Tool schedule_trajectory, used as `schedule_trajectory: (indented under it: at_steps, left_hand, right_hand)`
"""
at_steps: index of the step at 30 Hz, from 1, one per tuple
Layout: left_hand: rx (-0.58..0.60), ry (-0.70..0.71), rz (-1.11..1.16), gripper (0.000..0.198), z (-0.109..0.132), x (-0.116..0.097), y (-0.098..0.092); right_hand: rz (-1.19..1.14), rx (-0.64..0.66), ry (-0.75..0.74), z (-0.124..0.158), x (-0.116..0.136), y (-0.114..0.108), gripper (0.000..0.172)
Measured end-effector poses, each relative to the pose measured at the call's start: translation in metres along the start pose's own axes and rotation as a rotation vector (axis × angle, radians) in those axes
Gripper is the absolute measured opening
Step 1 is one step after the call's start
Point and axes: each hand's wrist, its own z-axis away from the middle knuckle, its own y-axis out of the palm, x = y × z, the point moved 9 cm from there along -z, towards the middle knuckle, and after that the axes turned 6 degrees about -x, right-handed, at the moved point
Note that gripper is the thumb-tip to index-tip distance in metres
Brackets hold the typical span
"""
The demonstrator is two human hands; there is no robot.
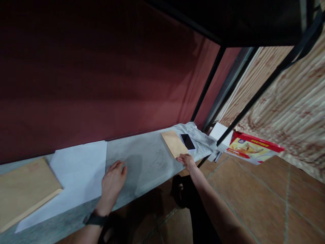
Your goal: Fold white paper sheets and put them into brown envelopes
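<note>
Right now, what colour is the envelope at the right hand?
The envelope is tan, a light brown; the head view shows it best.

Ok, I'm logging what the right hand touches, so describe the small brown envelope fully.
The envelope is a plain tan paper rectangle, thin and uncreased. It lies flat on the grey top, askew to its edge. The right hand touches its near corner; a phone lies close beside its right edge.
</note>
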Motion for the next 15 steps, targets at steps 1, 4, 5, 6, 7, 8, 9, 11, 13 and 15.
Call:
schedule_trajectory:
  at_steps: [1,4,5,6,7,8,9,11,13,15]
  left_hand:
    - [0.0,-0.034,-0.044,0.042,0.002,0.01,-0.001]
    - [-0.021,-0.178,-0.201,0.049,0.009,0.039,-0.006]
    - [-0.033,-0.238,-0.244,0.052,0.012,0.048,-0.008]
    - [-0.044,-0.296,-0.276,0.055,0.015,0.056,-0.009]
    - [-0.051,-0.35,-0.298,0.057,0.017,0.063,-0.011]
    - [-0.052,-0.394,-0.31,0.059,0.019,0.069,-0.011]
    - [-0.048,-0.421,-0.315,0.059,0.02,0.073,-0.011]
    - [-0.029,-0.425,-0.315,0.056,0.019,0.074,-0.01]
    - [-0.003,-0.39,-0.313,0.05,0.017,0.07,-0.01]
    - [0.016,-0.343,-0.304,0.046,0.014,0.065,-0.011]
  right_hand:
    - [0.019,0.009,0.015,0.001,-0.004,-0.001,0.025]
    - [0.086,0.06,0.058,0.005,-0.015,-0.003,0.025]
    - [0.111,0.081,0.072,0.007,-0.018,-0.003,0.028]
    - [0.133,0.099,0.082,0.009,-0.021,-0.003,0.03]
    - [0.152,0.116,0.089,0.01,-0.023,-0.002,0.031]
    - [0.171,0.141,0.086,0.012,-0.025,0.0,0.031]
    - [0.195,0.173,0.072,0.013,-0.026,0.003,0.031]
    - [0.254,0.218,0.012,0.016,-0.027,0.011,0.027]
    - [0.309,0.231,-0.055,0.019,-0.028,0.017,0.021]
    - [0.338,0.227,-0.1,0.02,-0.03,0.021,0.016]
